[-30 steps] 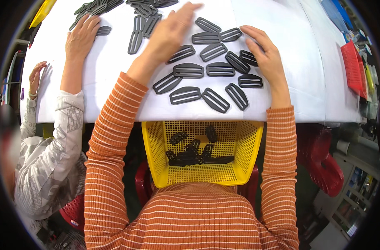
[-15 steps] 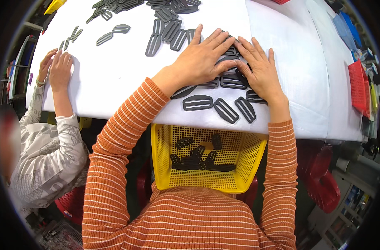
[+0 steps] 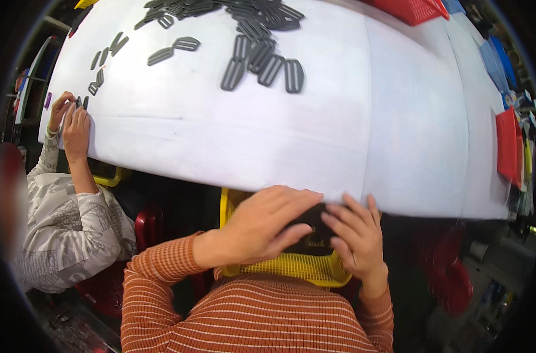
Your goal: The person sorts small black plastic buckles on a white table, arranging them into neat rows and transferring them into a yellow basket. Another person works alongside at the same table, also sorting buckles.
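Both of my hands are over the yellow mesh basket (image 3: 291,267) at the table's near edge. My left hand (image 3: 262,223) reaches across it with fingers stretched out. My right hand (image 3: 357,235) faces it, fingers apart and slightly blurred. Between and below them, dark plastic pieces (image 3: 316,226) show in the basket, too smeared to tell apart. Neither hand visibly grips anything. Farther off on the white table (image 3: 315,135) lie black slotted strap slides (image 3: 293,76), several in a small group that joins a larger heap (image 3: 256,20) at the far side.
At the left, a co-worker's hands (image 3: 74,126) handle small dark pieces by the table edge, with more slides (image 3: 162,56) lying beyond. A red basket (image 3: 424,10) stands on the far side. Another red basket (image 3: 506,144) is at the right, and a red chair (image 3: 447,276) below it.
My hands have come from the tabletop back toward me, over the basket. The slides that lay under and near them have left the table's front edge. The view has shifted.
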Motion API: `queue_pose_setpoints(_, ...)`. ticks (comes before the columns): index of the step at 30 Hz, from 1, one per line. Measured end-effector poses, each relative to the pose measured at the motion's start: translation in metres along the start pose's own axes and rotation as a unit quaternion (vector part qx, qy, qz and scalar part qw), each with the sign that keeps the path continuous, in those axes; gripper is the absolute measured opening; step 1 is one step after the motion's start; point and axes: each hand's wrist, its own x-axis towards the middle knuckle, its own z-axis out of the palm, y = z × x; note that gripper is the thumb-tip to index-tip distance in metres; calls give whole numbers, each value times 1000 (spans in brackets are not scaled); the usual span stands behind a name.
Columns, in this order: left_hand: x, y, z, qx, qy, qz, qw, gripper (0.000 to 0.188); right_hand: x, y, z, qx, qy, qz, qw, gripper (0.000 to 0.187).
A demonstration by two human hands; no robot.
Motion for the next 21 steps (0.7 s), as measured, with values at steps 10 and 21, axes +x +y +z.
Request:
queue_pose_setpoints(10,149,-156,-133,208,356,-121,903,55,243,113,-22,43,140,-82,986,48)
queue_pose_setpoints(21,189,-139,-62,343,337,-171,860,66,376,111,15,162,59,-175,969,39)
